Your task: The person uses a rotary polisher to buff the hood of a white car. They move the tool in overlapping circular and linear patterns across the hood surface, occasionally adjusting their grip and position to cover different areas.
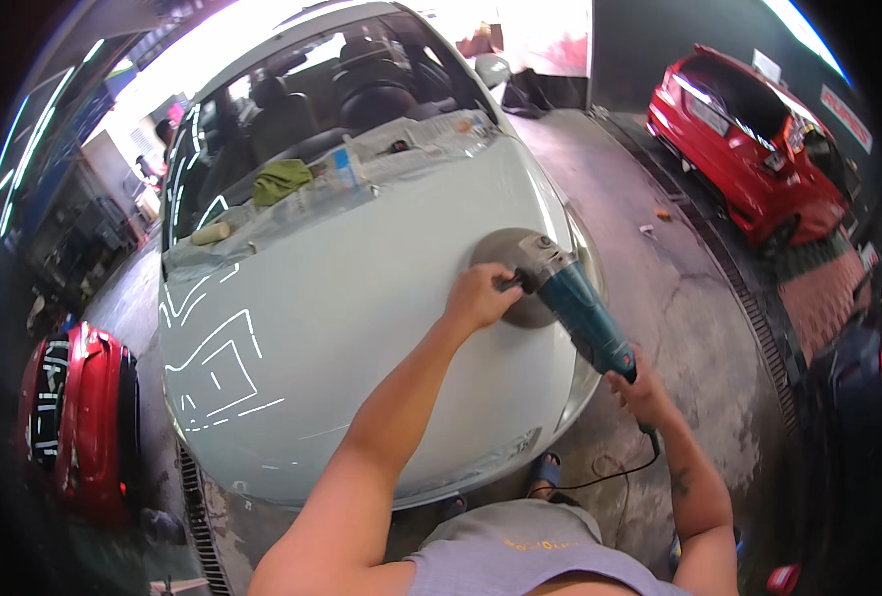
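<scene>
My left hand (477, 297) is closed round the black side handle of a teal power polisher (578, 308). Its round grey-brown pad (499, 260) lies on the white car's hood (362, 288), towards the right edge. My right hand (646, 389) wraps round the rear grip of the polisher, out past the hood's side. From that end a dark cord (650, 452) hangs and runs leftwards near my feet. Whether the pad is spinning cannot be told.
Masking paper and film (376, 149) cover the windshield base, with a green cloth (282, 182) and a pale bottle (211, 233) on top. A red car (749, 149) stands far right, another red car (93, 417) at left. A floor drain grate (759, 328) runs along the right.
</scene>
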{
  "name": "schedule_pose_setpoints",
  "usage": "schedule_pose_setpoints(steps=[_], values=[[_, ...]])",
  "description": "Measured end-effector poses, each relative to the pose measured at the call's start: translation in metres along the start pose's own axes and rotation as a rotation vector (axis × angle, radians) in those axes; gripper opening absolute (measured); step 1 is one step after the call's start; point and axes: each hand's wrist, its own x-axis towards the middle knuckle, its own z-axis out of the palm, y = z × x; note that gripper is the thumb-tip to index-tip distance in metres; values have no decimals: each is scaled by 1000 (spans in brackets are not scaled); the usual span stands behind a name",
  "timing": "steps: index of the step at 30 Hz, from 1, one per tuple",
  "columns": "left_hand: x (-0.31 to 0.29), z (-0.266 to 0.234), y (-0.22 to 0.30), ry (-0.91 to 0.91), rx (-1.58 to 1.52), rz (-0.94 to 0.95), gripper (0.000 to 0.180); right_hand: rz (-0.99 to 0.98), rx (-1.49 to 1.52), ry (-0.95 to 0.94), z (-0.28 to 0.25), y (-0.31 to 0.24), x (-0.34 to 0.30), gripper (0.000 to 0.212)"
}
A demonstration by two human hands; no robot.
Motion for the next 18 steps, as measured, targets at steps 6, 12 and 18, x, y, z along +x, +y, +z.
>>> schedule_pose_setpoints(steps=[6, 12, 18], values=[[53, -1, -4, -31, -74, -145, 39, 69, 73, -103, -38, -35, 38, 51], [-47, 23, 24, -47, -59, -156, 38, 98, 78, -86, -11, 18, -34, 49], [-139, 16, 30, -80, -31, -239, 37, -12, -31, -2, 45, 57, -102, 61]])
